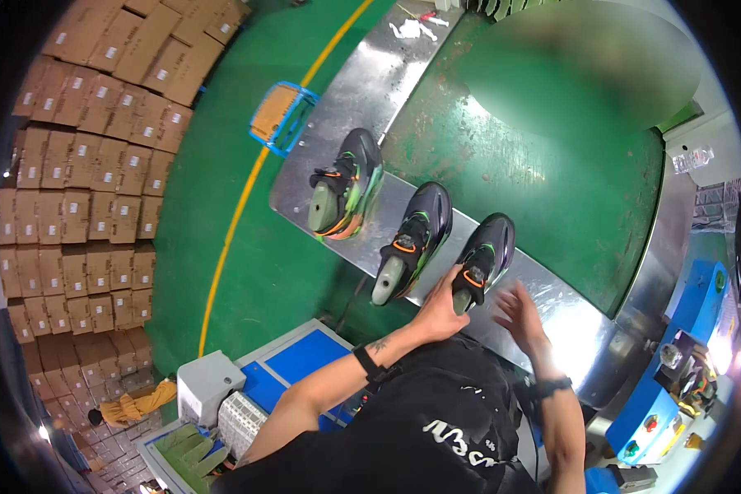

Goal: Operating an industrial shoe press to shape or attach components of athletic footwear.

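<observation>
right of the middle shoe [424, 222], the left hand [438, 314] is pinching the third shoe [491, 243] at its heel; the right hand [519, 317] is hovering, fingers spread. forms [388, 281] are filling both and the left shoe [361, 160], so none is looking finished.

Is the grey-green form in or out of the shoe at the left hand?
In: part of the form shows at the heel end of the shoe, by the left hand; the rest is hidden.
</observation>
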`<state>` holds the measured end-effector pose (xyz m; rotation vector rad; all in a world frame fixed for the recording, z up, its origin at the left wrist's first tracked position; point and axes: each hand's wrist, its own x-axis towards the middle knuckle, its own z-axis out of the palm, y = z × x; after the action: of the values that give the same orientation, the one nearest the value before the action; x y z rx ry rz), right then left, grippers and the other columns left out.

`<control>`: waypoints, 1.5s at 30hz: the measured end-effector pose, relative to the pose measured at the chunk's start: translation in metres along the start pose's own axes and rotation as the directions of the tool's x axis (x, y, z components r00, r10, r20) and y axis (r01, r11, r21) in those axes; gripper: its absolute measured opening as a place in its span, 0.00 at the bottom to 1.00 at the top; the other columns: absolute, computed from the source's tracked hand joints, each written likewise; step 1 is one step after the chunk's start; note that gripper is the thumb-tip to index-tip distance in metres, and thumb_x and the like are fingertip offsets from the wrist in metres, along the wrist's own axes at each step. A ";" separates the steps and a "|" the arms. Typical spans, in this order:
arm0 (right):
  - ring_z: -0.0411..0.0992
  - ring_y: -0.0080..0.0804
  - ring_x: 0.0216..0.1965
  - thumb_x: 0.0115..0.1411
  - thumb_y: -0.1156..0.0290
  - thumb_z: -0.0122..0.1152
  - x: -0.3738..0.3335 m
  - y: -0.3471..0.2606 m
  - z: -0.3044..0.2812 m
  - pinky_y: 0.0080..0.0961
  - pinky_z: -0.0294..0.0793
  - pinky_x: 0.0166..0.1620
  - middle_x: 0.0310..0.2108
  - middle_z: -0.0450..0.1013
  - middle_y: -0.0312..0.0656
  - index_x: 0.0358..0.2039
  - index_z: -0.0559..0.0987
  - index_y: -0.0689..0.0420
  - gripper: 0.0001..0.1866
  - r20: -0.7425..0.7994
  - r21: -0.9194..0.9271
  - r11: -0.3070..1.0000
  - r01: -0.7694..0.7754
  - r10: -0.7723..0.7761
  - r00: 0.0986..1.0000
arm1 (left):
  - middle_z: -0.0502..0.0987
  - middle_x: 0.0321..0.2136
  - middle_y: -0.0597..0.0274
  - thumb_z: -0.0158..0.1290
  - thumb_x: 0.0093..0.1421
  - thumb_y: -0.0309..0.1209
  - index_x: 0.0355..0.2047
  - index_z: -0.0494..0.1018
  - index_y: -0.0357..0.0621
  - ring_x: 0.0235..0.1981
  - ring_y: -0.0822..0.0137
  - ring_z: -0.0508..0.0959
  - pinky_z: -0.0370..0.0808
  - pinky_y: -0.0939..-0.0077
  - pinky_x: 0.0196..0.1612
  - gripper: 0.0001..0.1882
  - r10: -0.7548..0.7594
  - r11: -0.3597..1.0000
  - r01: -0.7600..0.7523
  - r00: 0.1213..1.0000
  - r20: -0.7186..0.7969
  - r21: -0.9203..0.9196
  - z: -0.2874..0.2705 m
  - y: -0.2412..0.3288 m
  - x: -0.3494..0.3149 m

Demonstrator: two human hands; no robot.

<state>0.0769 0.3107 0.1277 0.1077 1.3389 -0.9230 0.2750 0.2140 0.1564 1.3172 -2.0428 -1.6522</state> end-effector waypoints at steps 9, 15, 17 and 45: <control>0.72 0.35 0.48 0.56 0.51 0.61 0.063 -0.005 0.110 0.31 0.68 0.52 0.47 0.73 0.47 0.48 0.75 0.64 0.29 -0.001 -0.330 0.940 0.085 -0.090 0.996 | 0.62 0.58 0.49 0.56 0.46 0.27 0.62 0.52 0.34 0.61 0.57 0.63 0.58 0.63 0.64 0.42 0.027 0.977 -0.021 0.999 0.025 -0.211 -0.066 -0.026 -0.003; 0.70 0.30 0.44 0.59 0.54 0.59 0.051 -0.030 0.126 0.32 0.71 0.43 0.45 0.73 0.43 0.48 0.75 0.62 0.26 0.286 -0.295 0.953 0.076 0.011 0.958 | 0.68 0.53 0.47 0.56 0.46 0.23 0.61 0.54 0.33 0.57 0.57 0.67 0.60 0.65 0.62 0.41 -0.067 0.997 0.069 0.996 0.052 -0.042 -0.108 0.010 0.006; 0.72 0.27 0.38 0.58 0.56 0.60 0.058 -0.032 0.117 0.26 0.72 0.40 0.40 0.75 0.43 0.47 0.74 0.68 0.26 0.275 -0.396 0.913 0.097 0.018 0.961 | 0.68 0.53 0.47 0.56 0.47 0.23 0.62 0.52 0.33 0.57 0.57 0.68 0.61 0.65 0.61 0.42 -0.039 0.999 0.038 0.999 0.031 0.023 -0.108 -0.004 -0.007; 0.77 0.44 0.34 0.51 0.48 0.63 0.228 -0.678 -0.140 0.38 0.75 0.42 0.32 0.78 0.45 0.38 0.82 0.53 0.23 -0.096 -0.681 -0.607 -0.409 -0.479 0.872 | 0.62 0.59 0.43 0.52 0.51 0.34 0.51 0.66 0.33 0.60 0.45 0.62 0.57 0.46 0.61 0.27 0.624 0.569 -0.663 0.734 0.270 0.486 -0.051 -0.006 0.483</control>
<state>-0.4673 -0.1718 0.1816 -1.5226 2.2146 1.0557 0.0292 -0.1733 -0.0042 0.4437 -2.7116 -0.7909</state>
